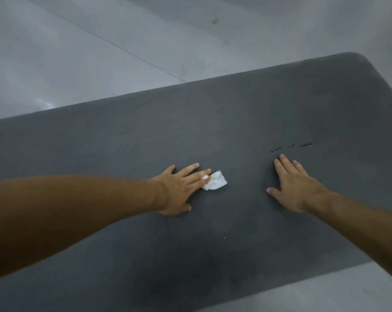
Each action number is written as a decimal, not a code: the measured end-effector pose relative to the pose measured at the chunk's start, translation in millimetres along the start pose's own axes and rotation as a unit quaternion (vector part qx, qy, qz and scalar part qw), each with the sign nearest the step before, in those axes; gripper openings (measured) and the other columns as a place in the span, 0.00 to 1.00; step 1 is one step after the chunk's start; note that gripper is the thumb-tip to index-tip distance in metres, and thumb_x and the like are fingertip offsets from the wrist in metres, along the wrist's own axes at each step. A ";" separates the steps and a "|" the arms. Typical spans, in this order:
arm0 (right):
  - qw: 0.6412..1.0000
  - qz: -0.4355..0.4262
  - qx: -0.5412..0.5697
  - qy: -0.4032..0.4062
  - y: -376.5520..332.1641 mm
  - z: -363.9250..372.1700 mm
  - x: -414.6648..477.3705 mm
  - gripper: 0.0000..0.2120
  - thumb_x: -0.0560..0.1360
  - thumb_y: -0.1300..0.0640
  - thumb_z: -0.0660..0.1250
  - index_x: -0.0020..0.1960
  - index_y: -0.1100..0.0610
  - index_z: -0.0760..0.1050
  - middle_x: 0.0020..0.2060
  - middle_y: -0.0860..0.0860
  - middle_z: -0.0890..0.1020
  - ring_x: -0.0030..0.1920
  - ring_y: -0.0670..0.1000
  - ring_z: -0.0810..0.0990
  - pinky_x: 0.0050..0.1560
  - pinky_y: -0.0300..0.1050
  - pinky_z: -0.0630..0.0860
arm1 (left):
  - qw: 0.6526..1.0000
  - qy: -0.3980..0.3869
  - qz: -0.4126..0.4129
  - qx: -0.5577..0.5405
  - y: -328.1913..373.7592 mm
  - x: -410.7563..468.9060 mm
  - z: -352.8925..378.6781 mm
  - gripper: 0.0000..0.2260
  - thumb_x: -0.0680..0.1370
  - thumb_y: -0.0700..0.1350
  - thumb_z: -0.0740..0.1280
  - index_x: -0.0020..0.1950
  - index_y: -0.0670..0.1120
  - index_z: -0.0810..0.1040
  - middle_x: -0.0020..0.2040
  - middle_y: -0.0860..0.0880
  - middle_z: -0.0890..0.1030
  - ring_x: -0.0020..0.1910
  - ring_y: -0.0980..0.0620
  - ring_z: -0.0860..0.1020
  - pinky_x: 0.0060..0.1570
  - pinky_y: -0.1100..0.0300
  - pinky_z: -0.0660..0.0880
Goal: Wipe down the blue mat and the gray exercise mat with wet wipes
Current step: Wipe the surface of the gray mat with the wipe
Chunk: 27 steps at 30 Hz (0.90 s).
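View from above, looking down at a dark gray exercise mat lying flat on a pale, glossy gray floor. The mat fills most of the frame, running at a slant from lower left to upper right, where one rounded corner shows. A thin straight seam crosses the floor beyond the mat, and a few small dark specks mark the floor further back. More of the same floor shows at the lower right edge.

Two bare arms reach in from the bottom corners. The left hand lies palm down on the mat with its fingers straight and slightly spread, the fingertips pressing on a small crumpled white wet wipe. The wipe sits on the mat near its middle, partly under those fingertips. The right hand rests flat on the mat well apart from the wipe, fingers straight and spread, holding nothing.

Just beyond the right hand's fingertips, a short row of three small tears breaks the mat's surface. A few tiny pale flecks lie on the mat nearer the viewer.
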State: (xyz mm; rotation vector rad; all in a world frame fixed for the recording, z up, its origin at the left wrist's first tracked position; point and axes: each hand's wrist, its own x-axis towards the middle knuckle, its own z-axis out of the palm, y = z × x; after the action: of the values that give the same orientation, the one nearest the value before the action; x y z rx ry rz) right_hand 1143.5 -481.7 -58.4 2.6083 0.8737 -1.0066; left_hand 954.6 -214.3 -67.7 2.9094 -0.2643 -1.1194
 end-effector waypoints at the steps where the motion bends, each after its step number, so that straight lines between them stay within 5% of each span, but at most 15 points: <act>1: 0.999 -0.030 -0.028 -0.022 -10.7 -9.0 -4.7 0.39 0.85 0.39 0.55 0.85 0.53 0.38 0.83 0.48 0.37 0.84 0.55 0.41 0.82 0.55 0.51 | 1.000 -0.007 -0.006 0.005 -12.8 -13.2 8.3 0.42 0.83 0.60 0.60 0.83 0.51 0.33 0.80 0.59 0.28 0.82 0.50 0.32 0.78 0.40 0.53; 7: 0.970 -0.157 -0.161 -0.091 -95.9 -43.1 -42.6 0.34 0.86 0.42 0.53 0.85 0.48 0.40 0.84 0.46 0.42 0.84 0.51 0.44 0.81 0.47 0.47 | 0.995 0.029 -0.075 -0.063 -57.9 -78.9 65.5 0.40 0.84 0.61 0.58 0.83 0.53 0.33 0.82 0.58 0.30 0.82 0.52 0.34 0.80 0.46 0.53; 14: 0.980 -0.189 -0.048 0.047 -201.9 16.3 -36.9 0.35 0.85 0.39 0.55 0.85 0.47 0.43 0.84 0.45 0.43 0.84 0.50 0.43 0.81 0.54 0.55 | 0.966 0.175 -0.141 -0.128 -54.3 -128.2 153.9 0.35 0.81 0.65 0.43 0.83 0.55 0.33 0.81 0.60 0.31 0.81 0.56 0.33 0.82 0.47 0.42; 22: 0.942 -0.308 0.040 0.123 -279.8 103.6 -74.7 0.35 0.84 0.46 0.62 0.85 0.45 0.47 0.84 0.43 0.47 0.83 0.45 0.43 0.78 0.41 0.48 | 0.930 0.243 -0.169 -0.218 8.5 -164.7 200.6 0.35 0.83 0.61 0.50 0.85 0.50 0.40 0.85 0.55 0.38 0.82 0.54 0.36 0.82 0.47 0.40; 27: 0.920 -0.330 0.124 0.174 -283.4 147.0 -89.1 0.31 0.81 0.57 0.68 0.81 0.51 0.63 0.80 0.47 0.64 0.82 0.48 0.56 0.78 0.47 0.60 | 0.905 0.291 -0.145 -0.275 36.2 -163.9 206.8 0.32 0.85 0.53 0.57 0.85 0.49 0.48 0.85 0.53 0.49 0.83 0.55 0.42 0.82 0.49 0.44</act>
State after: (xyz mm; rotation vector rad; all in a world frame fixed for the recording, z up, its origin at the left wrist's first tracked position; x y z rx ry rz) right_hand 841.8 -352.2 -104.0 2.8033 1.9201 -0.8255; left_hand 691.6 -213.4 -110.0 2.6248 0.4344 -0.2131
